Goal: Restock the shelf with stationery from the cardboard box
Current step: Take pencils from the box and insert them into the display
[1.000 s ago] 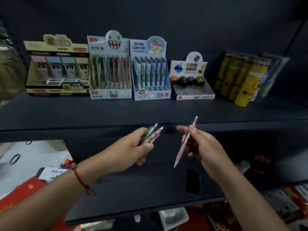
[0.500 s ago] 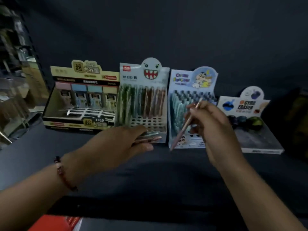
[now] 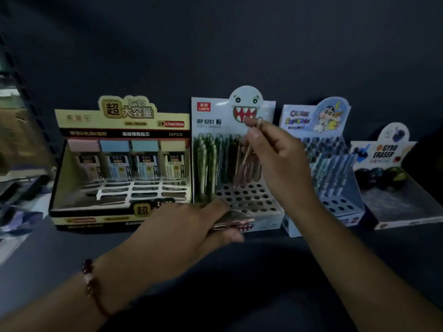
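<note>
The right hand's fingers (image 3: 254,134) are pinching a pencil (image 3: 247,154) over the monster display (image 3: 249,200) at frame centre, the left hand (image 3: 191,226) is gripping spares (image 3: 233,220), and a tilted tip is risking missing its hole.

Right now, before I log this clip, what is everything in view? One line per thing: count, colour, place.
shelf: one, dark, under all the display boxes.
lead refill box: one, yellow and black, far left on the shelf.
monster pen box: one, white with a toothy face, second from left; green and pink pens stand in its back rows, front holes open.
cartoon pen box: one, pale blue, right of the monster box, partly behind the right arm.
eraser box: one, white and grey, far right, dark round erasers inside.
pink pen: one, slanted over the monster box.
pen bundle: count unclear, pinkish metallic, low in front of the monster box.
bracelet: one, red beads, left wrist.
left hand: grips the bundle.
right hand: pinches the pink pen.
</note>
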Demonstrator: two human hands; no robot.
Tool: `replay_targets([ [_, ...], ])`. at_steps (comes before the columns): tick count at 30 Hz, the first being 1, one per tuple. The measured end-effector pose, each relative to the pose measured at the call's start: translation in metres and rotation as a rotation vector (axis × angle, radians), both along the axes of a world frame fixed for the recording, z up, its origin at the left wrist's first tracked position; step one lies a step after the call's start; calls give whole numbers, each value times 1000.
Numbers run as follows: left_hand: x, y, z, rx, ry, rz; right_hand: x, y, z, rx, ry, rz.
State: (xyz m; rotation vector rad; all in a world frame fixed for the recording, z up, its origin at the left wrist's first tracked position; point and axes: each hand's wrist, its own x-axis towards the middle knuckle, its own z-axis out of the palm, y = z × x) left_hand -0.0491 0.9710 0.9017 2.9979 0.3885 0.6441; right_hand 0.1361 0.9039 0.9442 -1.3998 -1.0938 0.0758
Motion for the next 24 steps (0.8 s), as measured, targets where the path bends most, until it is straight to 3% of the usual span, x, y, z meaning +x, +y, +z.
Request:
replay_targets([
  [8,-5,6,7,-14,-3,-11,12,5,-5,108,-2,-115],
  [18,-5,3,3,-191,34,-11,10,2,-16,94,-63,-178],
  [24,-3,4,5,-232,11,-16,9,-1,-23,114,-172,-233],
])
